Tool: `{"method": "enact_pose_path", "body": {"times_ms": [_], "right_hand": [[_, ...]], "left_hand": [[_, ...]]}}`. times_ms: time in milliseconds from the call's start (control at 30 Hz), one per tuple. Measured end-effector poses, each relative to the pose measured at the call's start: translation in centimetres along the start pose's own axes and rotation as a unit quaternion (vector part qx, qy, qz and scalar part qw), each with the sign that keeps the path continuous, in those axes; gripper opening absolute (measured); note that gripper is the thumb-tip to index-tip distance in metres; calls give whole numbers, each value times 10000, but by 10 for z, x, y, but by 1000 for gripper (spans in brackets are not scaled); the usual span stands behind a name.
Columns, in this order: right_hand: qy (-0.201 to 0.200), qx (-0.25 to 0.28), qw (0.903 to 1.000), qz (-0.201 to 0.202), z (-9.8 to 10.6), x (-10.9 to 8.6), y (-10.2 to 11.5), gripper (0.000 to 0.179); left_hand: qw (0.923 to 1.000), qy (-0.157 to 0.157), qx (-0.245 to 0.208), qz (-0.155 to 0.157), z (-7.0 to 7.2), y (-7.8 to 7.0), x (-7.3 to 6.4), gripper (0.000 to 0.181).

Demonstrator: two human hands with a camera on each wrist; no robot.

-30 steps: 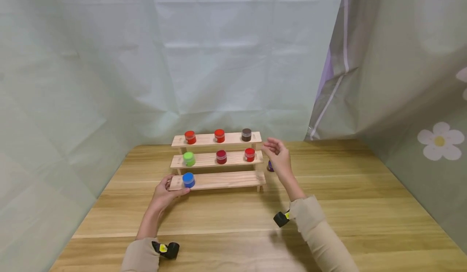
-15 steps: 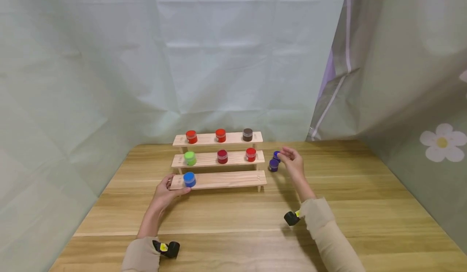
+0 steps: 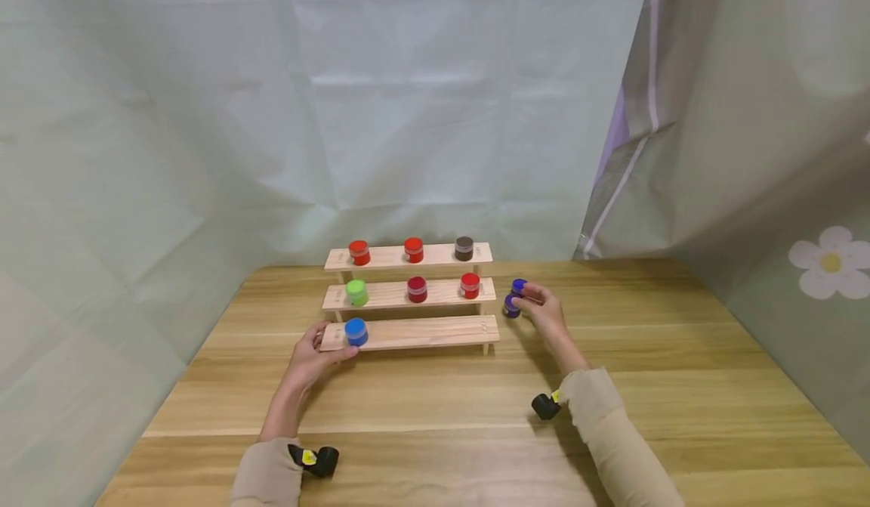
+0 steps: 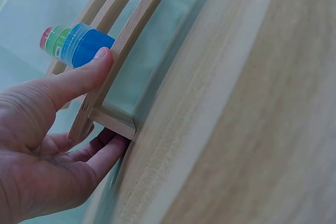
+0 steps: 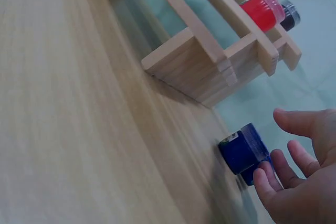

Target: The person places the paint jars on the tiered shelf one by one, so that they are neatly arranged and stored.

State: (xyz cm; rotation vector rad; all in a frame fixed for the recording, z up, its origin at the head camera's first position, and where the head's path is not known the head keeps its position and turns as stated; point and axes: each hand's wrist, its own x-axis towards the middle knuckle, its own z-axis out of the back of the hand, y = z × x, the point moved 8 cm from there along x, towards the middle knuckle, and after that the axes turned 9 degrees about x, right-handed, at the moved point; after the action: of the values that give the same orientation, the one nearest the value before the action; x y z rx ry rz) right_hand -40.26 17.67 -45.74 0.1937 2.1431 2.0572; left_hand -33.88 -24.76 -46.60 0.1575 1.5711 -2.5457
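A three-step wooden rack (image 3: 428,333) stands on the table. My left hand (image 3: 308,360) grips the left end of its lowest step, thumb along the front edge beside a blue paint jar (image 3: 356,332) and fingers behind the leg, as the left wrist view shows. To the right of the rack stand two dark blue paint jars, one nearer (image 5: 242,149) and one behind it (image 3: 519,285). Right beside these jars is my right hand (image 3: 547,316), its thumb and fingers apart with nothing held between them; the fingertips overlap the rear jar in the right wrist view.
The middle step holds a light green jar (image 3: 356,293), a dark red jar (image 3: 418,289) and a red jar (image 3: 470,285). On the top step are two red jars (image 3: 414,250) and a dark grey one (image 3: 464,248). Pale curtains hang behind the wooden table (image 3: 421,416).
My right hand has moved from the rack's right end rightward and down to the dark blue jars, bringing the rear one into view. The left hand keeps its grip on the rack.
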Motion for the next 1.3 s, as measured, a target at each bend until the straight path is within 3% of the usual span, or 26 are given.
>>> {"method": "enact_pose_path", "body": {"times_ms": [333,1300], "right_hand": [[209,-52,9996,-188,-7,0,-10,52],[-57,-440,9989,-146,-10,-2,-17,49]], "left_hand": [[10000,-4,5,21,0,1,1,96],[10000,55,-16,-4,0,0,2,95]]}}
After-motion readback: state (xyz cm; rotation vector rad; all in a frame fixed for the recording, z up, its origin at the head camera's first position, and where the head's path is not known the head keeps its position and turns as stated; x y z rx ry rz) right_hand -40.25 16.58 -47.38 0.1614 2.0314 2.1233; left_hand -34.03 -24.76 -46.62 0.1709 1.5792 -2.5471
